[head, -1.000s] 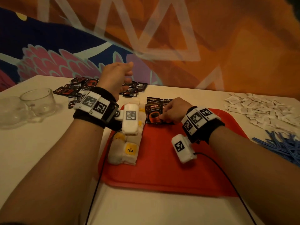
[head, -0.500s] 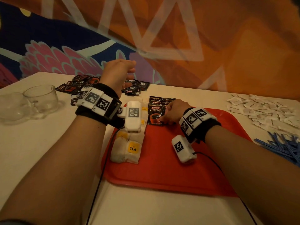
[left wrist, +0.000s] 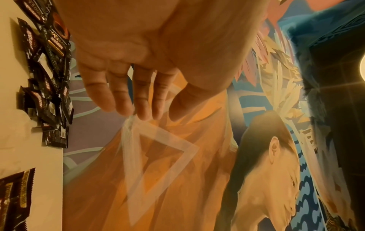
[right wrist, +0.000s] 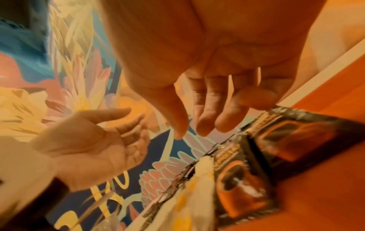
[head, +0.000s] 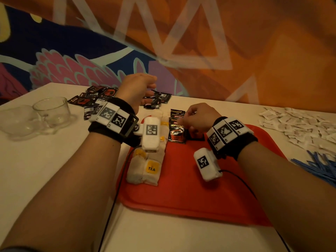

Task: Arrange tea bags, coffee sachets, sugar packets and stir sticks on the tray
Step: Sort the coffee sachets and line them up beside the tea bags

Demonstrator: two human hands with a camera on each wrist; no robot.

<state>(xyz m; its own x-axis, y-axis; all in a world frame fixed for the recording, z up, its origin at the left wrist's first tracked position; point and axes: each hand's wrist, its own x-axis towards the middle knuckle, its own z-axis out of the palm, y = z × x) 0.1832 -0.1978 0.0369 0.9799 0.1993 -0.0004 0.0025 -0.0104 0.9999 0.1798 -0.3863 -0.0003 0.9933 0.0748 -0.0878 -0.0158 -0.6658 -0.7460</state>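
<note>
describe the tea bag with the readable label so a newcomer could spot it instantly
Start at the flat red plastic tray in the middle of the white table. Along its left edge runs a row of pale paper tea bags. The target tea bag is at the near end, the only one whose yellow tag plainly reads TEA.

From my remote seat, the tray (head: pixel 181 197) reads as smooth red plastic with a dull sheen. The coffee sachets (head: pixel 177 132) on it are glossy black foil with crimped, serrated ends, like the loose sachet pile (left wrist: pixel 49 87). The tea bags (head: pixel 145 171) look like soft, matt, porous paper. I see clear, shiny glass cups (head: pixel 51 110), crinkled white paper sugar packets (head: pixel 298 124), thin blue plastic stir sticks (head: pixel 320 166), and a matt pale table (head: pixel 45 170).
</note>
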